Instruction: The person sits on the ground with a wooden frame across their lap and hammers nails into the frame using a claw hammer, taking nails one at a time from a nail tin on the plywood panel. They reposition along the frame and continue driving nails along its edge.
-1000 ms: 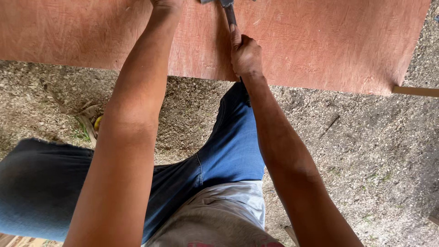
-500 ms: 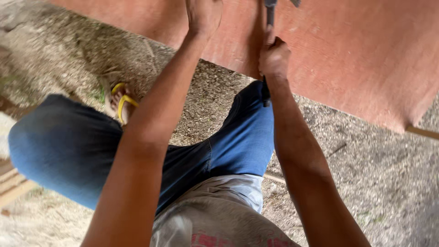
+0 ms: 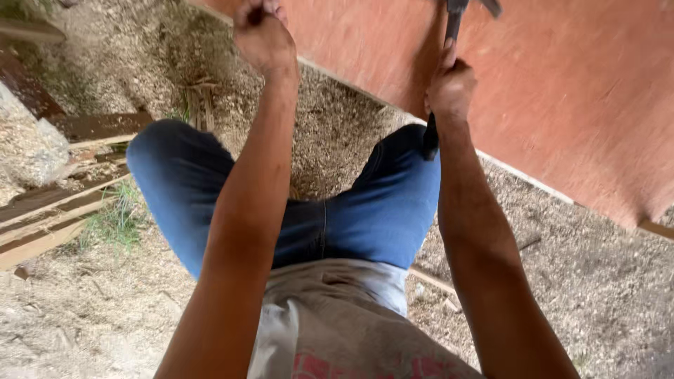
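Head view, looking down past the person's own arms. Right hand (image 3: 449, 88) is wrapped tight around the dark handle of a metal hammer (image 3: 453, 21); the handle's lower end sticks out below the fist against the blue-jeaned knee (image 3: 393, 203), and the head is cut off by the top edge of the frame, so its exact shape cannot be told. The hammer is held upright in front of the large reddish-brown plywood sheet (image 3: 576, 91), which runs diagonally across the upper right with its pale lower edge showing. Left hand (image 3: 263, 35) is curled into a closed fist at the top of the frame, near the sheet's upper left edge; it possibly pinches something small, but blur and the angle leave that undecided. Both arms are stretched forward, well apart. Below them: bent legs in blue jeans and a grey shirt (image 3: 337, 323). Ground is sawdust and wood shavings (image 3: 337, 133); weathered wooden planks (image 3: 49, 210) lie at left beside a tuft of grass (image 3: 116, 221).
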Action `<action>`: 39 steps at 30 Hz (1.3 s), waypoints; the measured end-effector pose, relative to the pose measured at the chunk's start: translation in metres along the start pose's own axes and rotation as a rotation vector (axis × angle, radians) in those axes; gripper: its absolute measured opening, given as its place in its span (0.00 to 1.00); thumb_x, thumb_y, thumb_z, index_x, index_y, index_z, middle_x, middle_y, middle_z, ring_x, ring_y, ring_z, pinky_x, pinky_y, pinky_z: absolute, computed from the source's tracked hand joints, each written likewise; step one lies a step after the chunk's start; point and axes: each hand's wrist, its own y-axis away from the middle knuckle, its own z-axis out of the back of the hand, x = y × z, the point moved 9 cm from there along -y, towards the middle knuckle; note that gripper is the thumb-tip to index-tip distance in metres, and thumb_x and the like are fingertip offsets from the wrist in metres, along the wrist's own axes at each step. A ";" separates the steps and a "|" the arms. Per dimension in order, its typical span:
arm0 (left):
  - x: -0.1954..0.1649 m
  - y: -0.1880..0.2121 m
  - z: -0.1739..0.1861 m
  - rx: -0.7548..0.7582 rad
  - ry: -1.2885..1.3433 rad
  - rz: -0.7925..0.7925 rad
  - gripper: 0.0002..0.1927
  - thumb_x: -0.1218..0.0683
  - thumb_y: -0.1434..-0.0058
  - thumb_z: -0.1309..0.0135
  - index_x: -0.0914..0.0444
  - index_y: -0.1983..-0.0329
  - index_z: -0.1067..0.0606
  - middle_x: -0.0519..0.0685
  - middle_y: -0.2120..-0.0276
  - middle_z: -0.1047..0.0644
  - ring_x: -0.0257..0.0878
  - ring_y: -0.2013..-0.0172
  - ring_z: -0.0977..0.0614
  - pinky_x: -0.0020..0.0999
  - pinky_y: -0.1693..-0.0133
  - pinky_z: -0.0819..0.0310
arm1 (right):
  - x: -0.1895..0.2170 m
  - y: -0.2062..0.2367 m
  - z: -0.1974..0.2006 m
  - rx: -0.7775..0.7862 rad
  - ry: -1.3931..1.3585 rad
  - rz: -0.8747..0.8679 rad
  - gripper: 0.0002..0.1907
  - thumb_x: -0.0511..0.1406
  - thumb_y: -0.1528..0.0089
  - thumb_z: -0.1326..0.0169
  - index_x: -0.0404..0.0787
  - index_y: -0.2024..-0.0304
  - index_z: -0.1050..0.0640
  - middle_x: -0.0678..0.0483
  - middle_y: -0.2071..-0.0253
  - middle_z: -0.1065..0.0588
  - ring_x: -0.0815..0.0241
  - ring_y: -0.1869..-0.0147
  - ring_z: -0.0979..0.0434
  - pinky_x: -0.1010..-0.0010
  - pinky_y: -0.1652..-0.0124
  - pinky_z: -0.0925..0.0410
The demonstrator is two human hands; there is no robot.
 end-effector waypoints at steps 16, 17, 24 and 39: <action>-0.008 0.002 -0.001 0.289 -0.230 0.132 0.09 0.73 0.37 0.50 0.67 0.65 0.27 0.50 0.72 0.23 0.35 0.74 0.24 0.29 0.73 0.27 | 0.012 0.009 0.009 -0.024 0.024 -0.079 0.36 0.58 0.29 0.59 0.35 0.73 0.24 0.53 0.86 0.29 0.60 0.85 0.26 0.64 0.85 0.33; -0.009 -0.001 -0.001 0.289 -0.245 0.139 0.09 0.74 0.37 0.49 0.68 0.65 0.27 0.50 0.72 0.22 0.35 0.74 0.23 0.29 0.73 0.27 | 0.012 0.010 0.009 -0.035 0.023 -0.079 0.35 0.58 0.30 0.58 0.35 0.73 0.24 0.53 0.86 0.29 0.60 0.85 0.26 0.64 0.85 0.33; -0.002 0.005 0.020 0.294 -0.388 0.157 0.10 0.73 0.39 0.48 0.67 0.66 0.26 0.50 0.71 0.22 0.34 0.72 0.22 0.28 0.73 0.26 | 0.016 0.011 0.013 -0.083 0.090 -0.049 0.37 0.59 0.30 0.59 0.35 0.72 0.23 0.48 0.84 0.28 0.57 0.84 0.24 0.61 0.83 0.32; 0.011 0.041 0.009 0.436 -0.687 -0.057 0.09 0.71 0.37 0.43 0.66 0.67 0.22 0.46 0.57 0.28 0.37 0.63 0.23 0.29 0.64 0.24 | 0.023 0.014 0.014 -0.140 0.197 -0.042 0.36 0.58 0.30 0.60 0.34 0.69 0.21 0.44 0.82 0.26 0.52 0.83 0.22 0.58 0.82 0.30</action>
